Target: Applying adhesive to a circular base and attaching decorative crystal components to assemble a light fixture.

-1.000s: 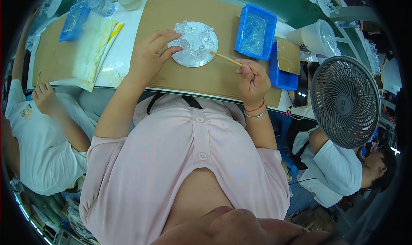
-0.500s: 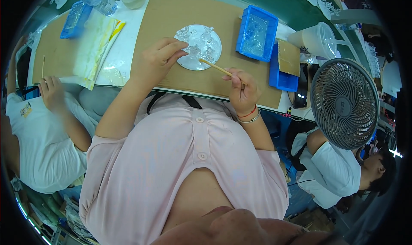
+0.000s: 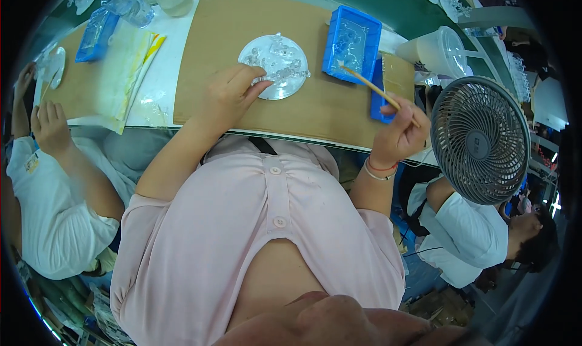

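Clear plastic-looking pieces (image 3: 279, 58) lie on a round white plate (image 3: 282, 93), which sits on a brown cardboard sheet (image 3: 206, 36). The left hand (image 3: 233, 90) curls at the plate's near-left edge, thumb and fingers close together, though whether they pinch a piece I cannot tell; the right hand (image 3: 403, 127) grips a wooden stick (image 3: 377, 89), tip over the near end of a blue tray (image 3: 331, 43). On the grey fan's (image 3: 461, 121) hub sits a small pale mark.
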{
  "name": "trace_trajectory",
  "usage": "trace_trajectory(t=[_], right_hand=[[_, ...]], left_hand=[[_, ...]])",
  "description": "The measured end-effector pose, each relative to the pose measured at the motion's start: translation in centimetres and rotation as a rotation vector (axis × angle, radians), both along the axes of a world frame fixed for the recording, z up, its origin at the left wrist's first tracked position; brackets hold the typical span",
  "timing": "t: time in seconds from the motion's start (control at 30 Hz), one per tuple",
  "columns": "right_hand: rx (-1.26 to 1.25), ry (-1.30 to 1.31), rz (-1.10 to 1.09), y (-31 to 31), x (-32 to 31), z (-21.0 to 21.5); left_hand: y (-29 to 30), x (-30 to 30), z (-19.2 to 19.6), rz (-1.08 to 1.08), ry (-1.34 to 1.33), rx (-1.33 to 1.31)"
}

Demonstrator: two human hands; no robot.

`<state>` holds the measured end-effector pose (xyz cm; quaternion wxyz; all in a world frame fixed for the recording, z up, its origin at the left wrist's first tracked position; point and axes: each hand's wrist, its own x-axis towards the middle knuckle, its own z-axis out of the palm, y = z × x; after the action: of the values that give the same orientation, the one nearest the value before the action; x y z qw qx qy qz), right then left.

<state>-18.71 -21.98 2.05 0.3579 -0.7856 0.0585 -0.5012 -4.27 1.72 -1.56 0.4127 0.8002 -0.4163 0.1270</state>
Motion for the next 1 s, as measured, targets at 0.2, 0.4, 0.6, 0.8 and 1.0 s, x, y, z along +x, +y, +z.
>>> trace_trajectory(t=[0.2,0.4,0.6,0.8,1.0], right_hand=[[-0.038,0.150,-0.108,-2.8,3.0,-2.5],[-0.178,0.263,-0.147,-2.7,4.3,-3.1],[-0.216,0.118,-0.113,-3.4,5.7,-3.2],[-0.095,0.134,-0.081,-2.8,3.7,-2.1],[0.235,0.027,0.130,0.6,-0.5,-2.0]], left_hand=[[-0.7,-0.8,1.0,-0.052,-0.113,-0.049],[0.2,1.1,1.3,0.008,0.017,-0.055],[0.6,1.3,1.4,-0.039,0.220,0.091],[0.5,1.4,1.5,-0.043,0.345,0.036],[0.8,1.0,1.3,-0.041,0.430,0.001]])
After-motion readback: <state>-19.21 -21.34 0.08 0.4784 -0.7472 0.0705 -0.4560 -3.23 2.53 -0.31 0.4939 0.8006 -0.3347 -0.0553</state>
